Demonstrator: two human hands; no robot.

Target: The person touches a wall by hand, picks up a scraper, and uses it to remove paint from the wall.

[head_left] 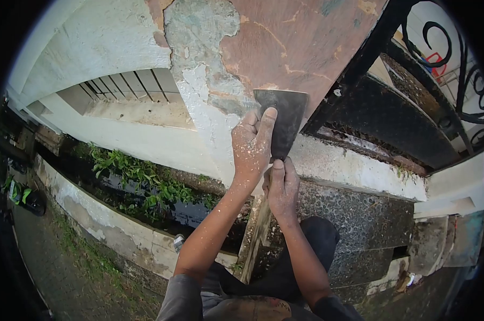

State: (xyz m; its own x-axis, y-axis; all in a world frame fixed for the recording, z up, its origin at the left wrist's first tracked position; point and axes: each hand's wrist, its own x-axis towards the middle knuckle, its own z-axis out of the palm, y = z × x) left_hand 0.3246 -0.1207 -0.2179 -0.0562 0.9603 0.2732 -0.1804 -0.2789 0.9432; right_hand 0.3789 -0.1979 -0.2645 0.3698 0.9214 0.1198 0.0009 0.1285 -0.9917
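Observation:
A wide scraper (288,120) with a dark, trapezoid blade is held up against the wall pillar (301,51), its broad edge touching the reddish, patchy surface. My left hand (251,143) is closed at the blade's left side, thumb lying on the face of the blade and pale flakes stuck to the skin. Lower down, my right hand (282,187) wraps round the handle, which is mostly hidden by the fingers. Left of the blade, white paint (199,101) has a ragged peeled edge beside a bare grey-green patch (199,32).
A black iron gate (397,112) stands right of the pillar. On the left, a barred opening (129,91) is set in the white wall. Below runs a ditch with green plants (140,182), bordered by a low concrete wall (108,224). A wooden plank (255,235) lies near my legs.

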